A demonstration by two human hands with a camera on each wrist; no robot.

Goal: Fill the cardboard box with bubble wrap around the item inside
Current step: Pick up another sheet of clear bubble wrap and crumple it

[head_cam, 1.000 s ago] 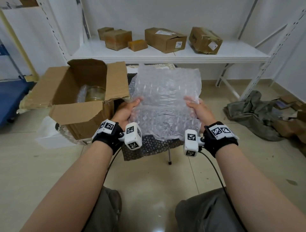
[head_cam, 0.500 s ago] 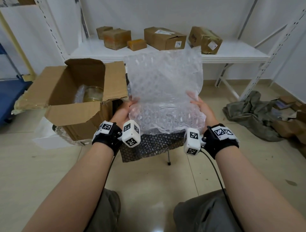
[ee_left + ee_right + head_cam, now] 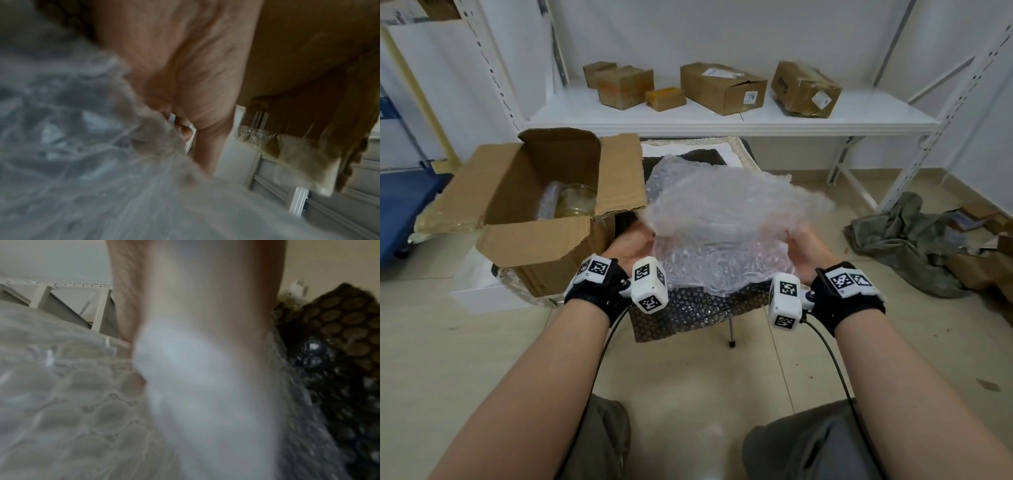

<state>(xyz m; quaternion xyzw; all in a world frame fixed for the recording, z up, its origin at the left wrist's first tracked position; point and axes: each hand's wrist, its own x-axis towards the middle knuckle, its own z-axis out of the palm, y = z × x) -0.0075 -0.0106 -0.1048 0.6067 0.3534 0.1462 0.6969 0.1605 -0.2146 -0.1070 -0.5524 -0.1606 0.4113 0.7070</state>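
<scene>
Both hands, left hand point(image 3: 631, 241) and right hand point(image 3: 806, 251), grip the bubble wrap point(image 3: 726, 219) by its side edges, folding it. Bunched, it should fit the cardboard box point(image 3: 541, 240) around the glass item point(image 3: 577, 204).

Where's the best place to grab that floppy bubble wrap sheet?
Probably by its two side edges, one from each side, as the left hand and right hand do now. The bubble wrap is wide and limp, so one grip would let it droop.
</scene>
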